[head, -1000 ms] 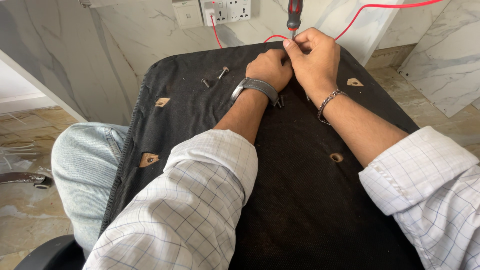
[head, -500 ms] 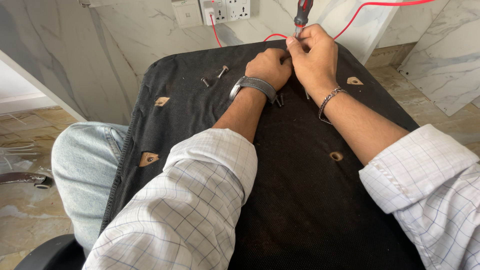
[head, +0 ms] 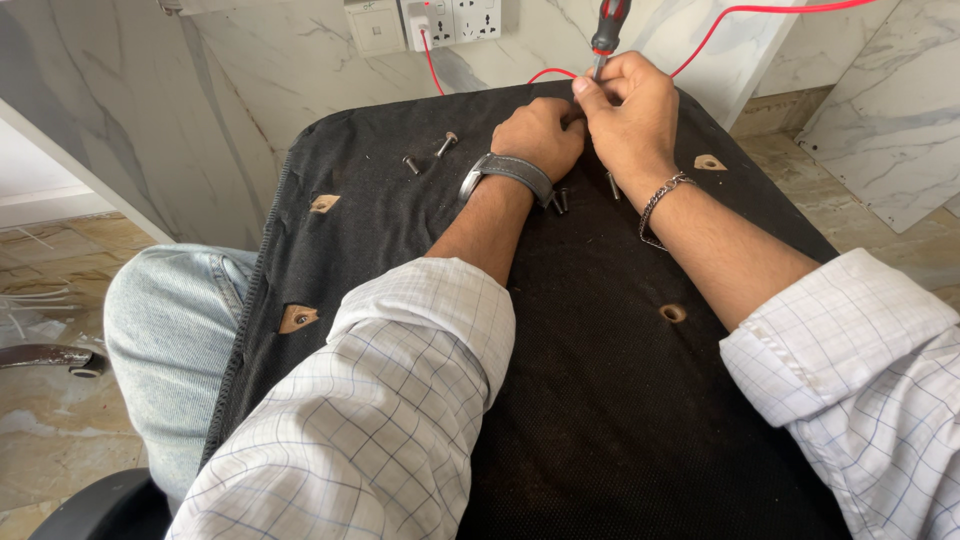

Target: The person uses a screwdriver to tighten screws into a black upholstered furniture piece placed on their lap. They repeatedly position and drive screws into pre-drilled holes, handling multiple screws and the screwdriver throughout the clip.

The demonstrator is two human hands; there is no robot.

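A black fabric-covered panel (head: 560, 400), probably a chair seat turned underside up, is lying across the person's lap, its far edge reaching toward a marble wall (head: 280, 60) that is carrying a white socket strip (head: 425, 20) with a red cable (head: 770, 12) running off to the right. Several cut-outs in the fabric are showing wood underneath, and a round hole (head: 673, 313) is sitting near the right forearm. Both hands are working at the far edge, touching each other. The left hand (head: 540, 135), with a grey watch (head: 505, 172) on the wrist, is resting knuckles-up on the fabric, fingers curled together; whatever they are pinching is hidden. The right hand (head: 630, 115), wearing a chain bracelet (head: 660, 200), is closing its fingers around the shaft of a screwdriver (head: 606, 30) with a red and black handle, which is standing roughly upright, tip hidden behind the fingers. Two loose screws (head: 428, 153) are lying left of the left hand, well apart from it; more screws (head: 560, 200) are lying just beside the wrists. Judgement on risk: with the tip out of sight and fingers close around it, the blade could be slipping off a screw head and jabbing the left hand. The panel is balancing on the knees only, so downward pressure could be tipping it and rolling the loose screws onto the floor.
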